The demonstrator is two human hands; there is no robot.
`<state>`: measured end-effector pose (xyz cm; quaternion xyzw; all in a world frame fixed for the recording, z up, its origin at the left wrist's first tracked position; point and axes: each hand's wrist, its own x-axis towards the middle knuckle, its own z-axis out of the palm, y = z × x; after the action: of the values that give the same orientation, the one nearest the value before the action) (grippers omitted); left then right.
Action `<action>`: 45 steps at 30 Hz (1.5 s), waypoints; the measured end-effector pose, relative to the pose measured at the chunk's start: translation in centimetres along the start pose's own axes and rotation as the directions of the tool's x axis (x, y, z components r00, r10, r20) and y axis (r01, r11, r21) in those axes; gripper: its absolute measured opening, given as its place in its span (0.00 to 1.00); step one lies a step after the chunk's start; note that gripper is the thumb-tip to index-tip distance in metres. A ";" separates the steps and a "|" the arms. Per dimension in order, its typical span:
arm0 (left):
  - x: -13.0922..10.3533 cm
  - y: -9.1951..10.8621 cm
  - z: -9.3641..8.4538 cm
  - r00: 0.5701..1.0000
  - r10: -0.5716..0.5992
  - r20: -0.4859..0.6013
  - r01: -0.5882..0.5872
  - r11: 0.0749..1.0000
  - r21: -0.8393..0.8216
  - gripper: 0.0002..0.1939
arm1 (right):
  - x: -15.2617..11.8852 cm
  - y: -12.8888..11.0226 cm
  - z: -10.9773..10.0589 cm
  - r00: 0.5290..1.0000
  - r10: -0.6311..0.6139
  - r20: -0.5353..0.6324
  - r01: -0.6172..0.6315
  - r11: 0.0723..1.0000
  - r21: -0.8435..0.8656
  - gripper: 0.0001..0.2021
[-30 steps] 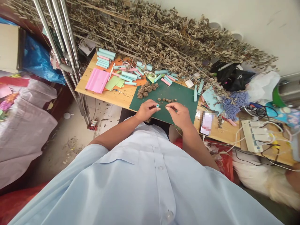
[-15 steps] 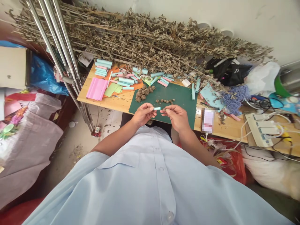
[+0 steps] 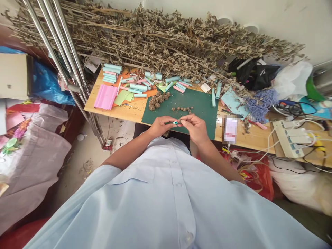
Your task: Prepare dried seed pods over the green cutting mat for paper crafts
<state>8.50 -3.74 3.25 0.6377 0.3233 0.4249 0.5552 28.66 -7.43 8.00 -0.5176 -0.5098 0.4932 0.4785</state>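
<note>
Between the fingers of my left hand is a small light-blue paper tube, its open end facing right. My right hand pinches a small brown clump of dried plant close to that end; whether the two touch I cannot tell. Both hands are above the front edge of a dark green cutting mat. On the mat, just beyond my fingers, lies a row of small brown balls. A pile of larger brown balls sits at its left.
Dried leafy stalks heap along the table's back. Rolled paper tubes and a pink sheet lie at left. A phone, purple-blue cords and a power strip are at right. Metal poles stand at left.
My hands have come closer together, and the tube has turned so its open end shows more. The dried clump is now nearer that end. The camera view has shifted slightly.
</note>
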 end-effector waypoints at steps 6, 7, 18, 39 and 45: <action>0.6 -1.6 0.1 0.996 0.091 0.025 -0.094 0.968 0.232 0.12 | 0.5 0.9 -0.2 0.998 0.032 -0.060 -0.036 0.996 -0.081 0.13; 0.7 -1.9 0.1 0.994 0.104 0.030 -0.108 0.957 0.268 0.11 | 0.6 1.0 -0.2 0.997 0.034 -0.070 -0.041 0.995 -0.092 0.13; 1.5 -2.3 0.1 0.984 0.163 0.079 -0.181 0.879 0.441 0.14 | 1.1 1.2 0.1 0.994 0.023 -0.105 -0.041 0.984 -0.174 0.12; 1.2 -2.5 0.3 0.994 0.091 0.059 -0.108 0.863 0.494 0.09 | 1.1 0.8 0.4 0.973 -0.230 -0.018 0.187 0.830 -0.526 0.10; 1.2 -2.7 0.3 0.994 0.082 0.068 -0.105 0.859 0.501 0.10 | 1.0 0.3 0.1 0.933 -0.347 0.091 0.337 0.760 -0.556 0.07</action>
<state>9.49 -2.31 0.80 0.7846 0.3792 0.3382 0.3554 28.61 -6.42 7.63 -0.5380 -0.7136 0.2204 0.3908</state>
